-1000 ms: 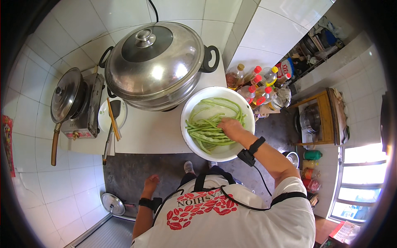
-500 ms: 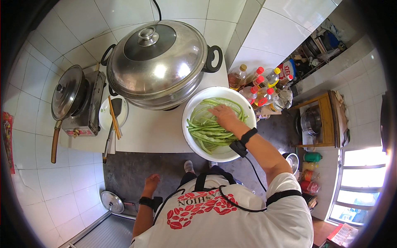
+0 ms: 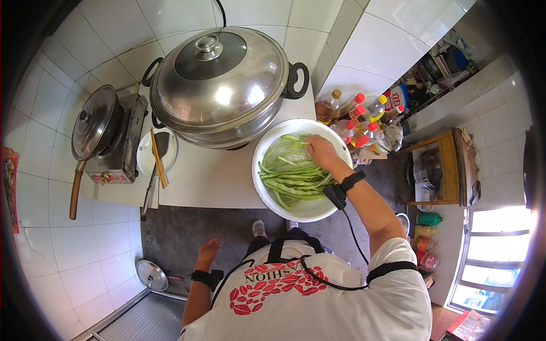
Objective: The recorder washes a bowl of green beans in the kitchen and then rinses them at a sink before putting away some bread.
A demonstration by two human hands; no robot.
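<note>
Long green beans (image 3: 298, 181) lie in a white basin (image 3: 262, 199) at the right end of the counter, most in a bundle pointing left to right, a few loose ones at the far side. Inside the basin's far right part, my right hand (image 3: 322, 153) is closed with fingertips down among beans; the palm and wrist hide part of what it grips. My left hand (image 3: 209, 250) hangs low beside my body over the floor, touching nothing, its fingers loosely bent and apart.
Left of the basin stands a large lidded steel pot (image 3: 222, 85). Farther left are a plate (image 3: 147, 153) with chopsticks and a spatula, and a lidded pan (image 3: 94, 126) on a gas stove (image 3: 126, 162). Several bottles (image 3: 358, 122) crowd the basin's far right side.
My right hand has moved from the middle of the basin toward its far right side. Beans that curved along that side have shifted. My left hand stays put.
</note>
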